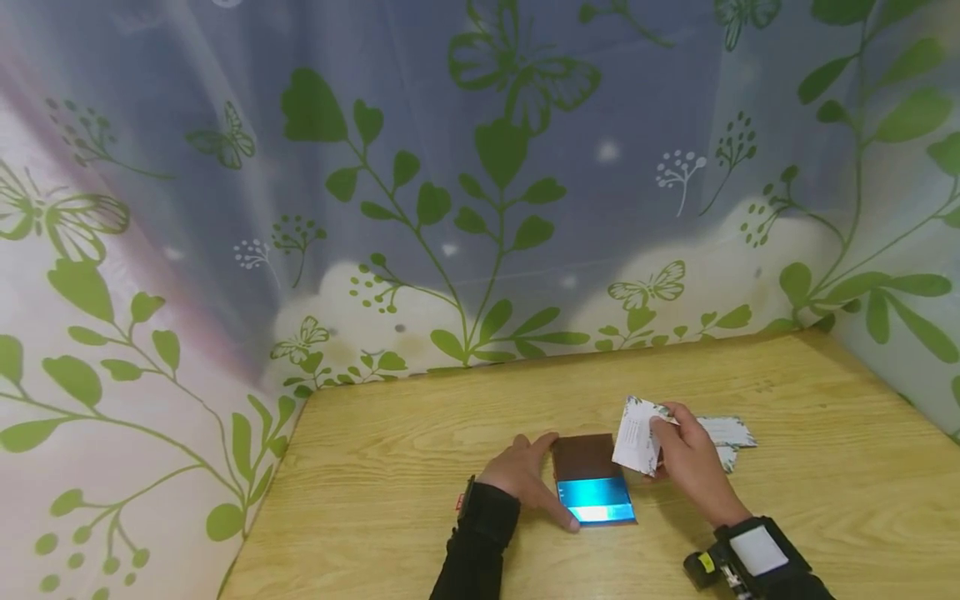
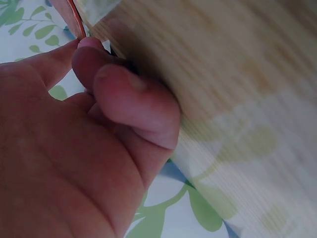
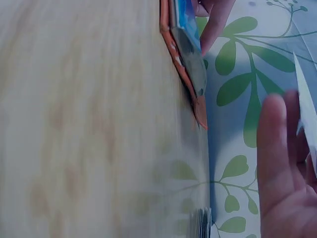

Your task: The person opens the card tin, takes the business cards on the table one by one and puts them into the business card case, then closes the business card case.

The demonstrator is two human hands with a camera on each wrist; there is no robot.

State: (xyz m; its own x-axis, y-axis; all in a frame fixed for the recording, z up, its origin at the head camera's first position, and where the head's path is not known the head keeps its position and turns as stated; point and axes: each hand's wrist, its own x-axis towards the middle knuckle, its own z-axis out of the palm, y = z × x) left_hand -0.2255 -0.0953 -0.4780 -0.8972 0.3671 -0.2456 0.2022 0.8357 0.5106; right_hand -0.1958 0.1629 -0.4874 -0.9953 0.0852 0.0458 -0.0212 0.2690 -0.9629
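A brown card case (image 1: 588, 454) with a shiny blue, mirror-like lower part lies on the wooden table, its edge visible in the right wrist view (image 3: 181, 54). My left hand (image 1: 521, 475) grips its left side, thumb at the lower corner and index finger at the upper one. In the left wrist view the other fingers of that hand (image 2: 89, 134) are curled beside the case's edge. Just right of the case, my right hand (image 1: 686, 454) pinches a white card (image 1: 637, 433) with leaf-printed corners and small text, tilted above the table. Whether several cards are held together I cannot tell.
More white leaf-printed cards (image 1: 727, 432) lie on the table behind the right hand; the right wrist view shows a stack edge-on (image 3: 202, 223). A curtain (image 1: 420, 250) with green leaves and butterflies hangs along the back and sides of the table (image 1: 390, 433).
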